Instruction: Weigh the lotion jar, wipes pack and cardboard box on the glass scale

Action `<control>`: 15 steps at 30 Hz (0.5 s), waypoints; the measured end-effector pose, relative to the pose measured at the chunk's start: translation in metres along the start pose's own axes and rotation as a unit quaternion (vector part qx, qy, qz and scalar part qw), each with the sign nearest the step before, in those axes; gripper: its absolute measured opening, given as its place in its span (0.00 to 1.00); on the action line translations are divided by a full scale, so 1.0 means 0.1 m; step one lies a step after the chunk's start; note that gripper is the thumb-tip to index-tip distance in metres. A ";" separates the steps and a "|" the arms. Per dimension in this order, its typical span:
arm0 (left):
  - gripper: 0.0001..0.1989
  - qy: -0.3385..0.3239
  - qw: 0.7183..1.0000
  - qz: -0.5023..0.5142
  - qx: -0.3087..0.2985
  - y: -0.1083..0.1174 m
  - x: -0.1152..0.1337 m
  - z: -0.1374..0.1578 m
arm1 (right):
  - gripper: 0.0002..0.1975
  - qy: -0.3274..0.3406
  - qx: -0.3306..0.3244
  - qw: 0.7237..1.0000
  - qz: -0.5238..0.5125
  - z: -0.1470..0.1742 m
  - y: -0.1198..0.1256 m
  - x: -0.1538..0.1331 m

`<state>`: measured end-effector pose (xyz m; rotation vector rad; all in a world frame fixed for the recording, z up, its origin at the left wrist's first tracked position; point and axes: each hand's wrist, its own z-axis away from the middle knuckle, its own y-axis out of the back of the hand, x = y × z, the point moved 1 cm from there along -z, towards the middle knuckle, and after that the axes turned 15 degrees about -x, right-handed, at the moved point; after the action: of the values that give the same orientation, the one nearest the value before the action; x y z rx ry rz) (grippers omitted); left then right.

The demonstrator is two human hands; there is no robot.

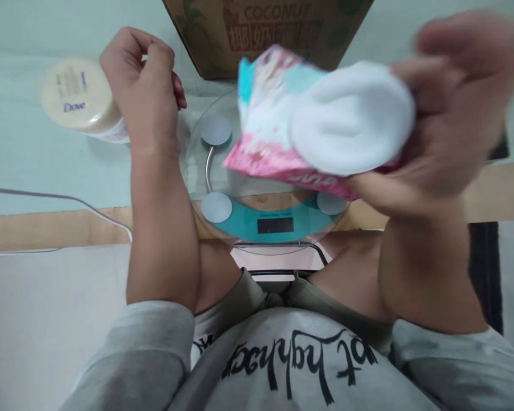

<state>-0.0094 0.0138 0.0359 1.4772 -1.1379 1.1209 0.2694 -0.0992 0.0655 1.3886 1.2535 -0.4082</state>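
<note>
My right hand (454, 114), smeared by motion, grips one end of a pink, white and blue wet wipes pack (265, 131) with an oval white lid. The pack is held in the air above a round glass scale (251, 220), covering much of it. On the left, my left hand (148, 85) is closed in a loose fist, fingers curled under, with nothing visible in it. Its wrist side overlaps the edge of a cream Dove jar (75, 94); whether they touch I cannot tell.
A brown cardboard box (274, 34) printed "COCONUT" stands at the back, beyond the scale. A pale green cloth (21, 154) covers the table, whose wooden front edge (60, 228) shows. A thin cable (72, 198) runs along the left. A dark object is partly hidden behind my right hand.
</note>
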 end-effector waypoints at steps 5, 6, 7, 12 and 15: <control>0.22 0.006 0.998 -0.051 0.022 0.06 -0.24 -0.16 | 0.40 0.121 -0.122 0.974 0.145 -0.11 -0.15 0.22; 0.21 -0.011 0.998 -0.056 0.009 0.09 -0.31 -0.17 | 0.37 0.130 -0.102 0.981 0.106 -0.11 -0.13 0.29; 0.21 -0.029 0.998 -0.062 -0.002 0.13 -0.39 -0.17 | 0.32 0.128 -0.056 0.988 0.062 -0.11 -0.12 0.37; 0.29 -0.111 0.989 -0.077 -0.053 0.17 -0.50 0.11 | 0.18 -0.079 0.172 0.981 0.033 -0.10 -0.15 0.82; 0.37 -0.190 0.972 -0.094 -0.099 0.00 -0.34 0.35 | 0.17 -0.119 0.146 0.980 0.063 -0.09 -0.20 0.89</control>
<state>-0.0103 -0.0159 -0.0023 1.6426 -1.2941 0.5894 0.2818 -0.0572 -0.0154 1.6043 0.9297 -0.6694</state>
